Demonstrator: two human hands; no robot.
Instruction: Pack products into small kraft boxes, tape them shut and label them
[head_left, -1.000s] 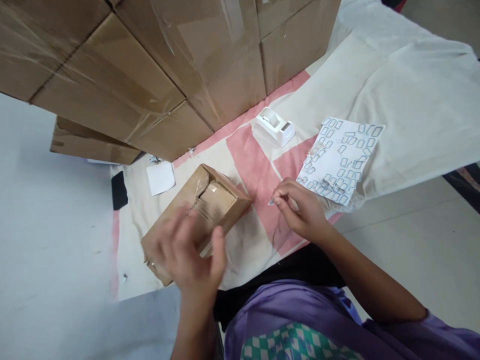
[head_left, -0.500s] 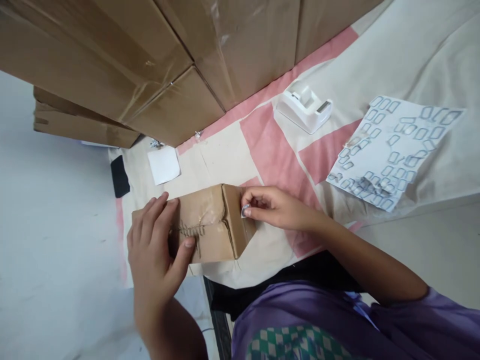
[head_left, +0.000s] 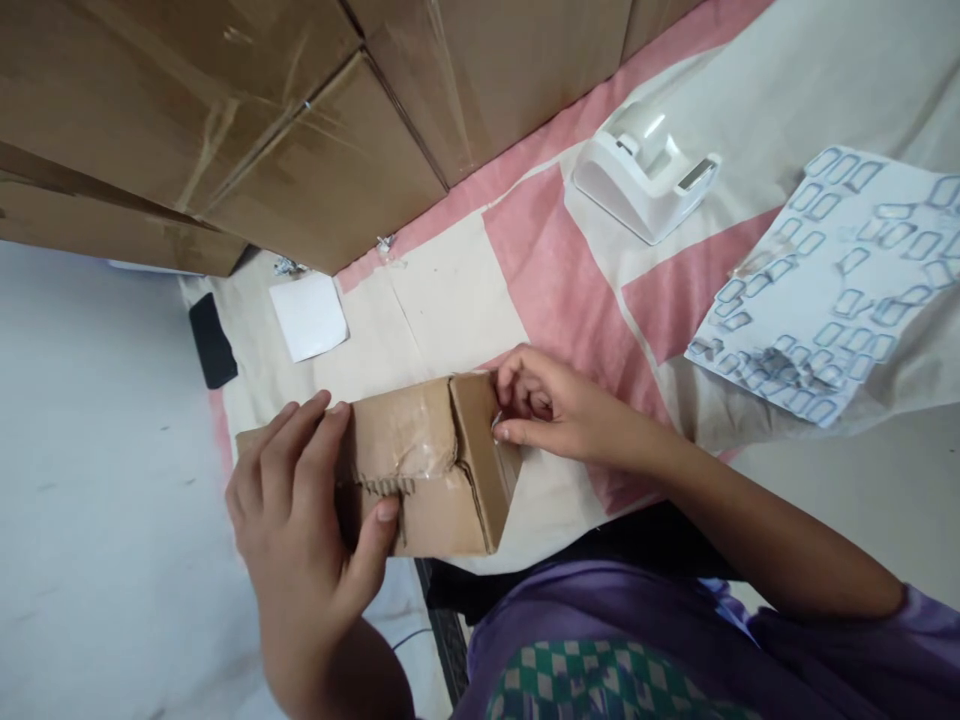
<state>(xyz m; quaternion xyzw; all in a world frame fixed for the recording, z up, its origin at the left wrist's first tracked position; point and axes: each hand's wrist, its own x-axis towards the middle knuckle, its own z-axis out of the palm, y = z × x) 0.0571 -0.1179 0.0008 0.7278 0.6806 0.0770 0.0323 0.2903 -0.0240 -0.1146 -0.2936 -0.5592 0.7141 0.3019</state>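
Note:
A small brown cardboard box [head_left: 431, 470] with taped seams lies on a cream and pink cloth [head_left: 555, 270] in front of me. My left hand [head_left: 307, 520] grips the box's left end, fingers on top and thumb pressed on the near side. My right hand [head_left: 555, 410] is pinched at the box's right end face, fingertips pressed against the cardboard. A small sticker seems to sit under those fingertips, mostly hidden.
A white tape dispenser [head_left: 645, 175] stands behind the box to the right. A white sheet of small blue-outlined stickers [head_left: 832, 290] lies at the right. Large cardboard cartons [head_left: 247, 120] rise at the back. A white paper square [head_left: 309, 315] and a black object [head_left: 211, 340] lie left.
My right hand brought a small sticker from near the sheet to the box's right end and now presses there. My left hand settled onto the box, which turned to lie across me.

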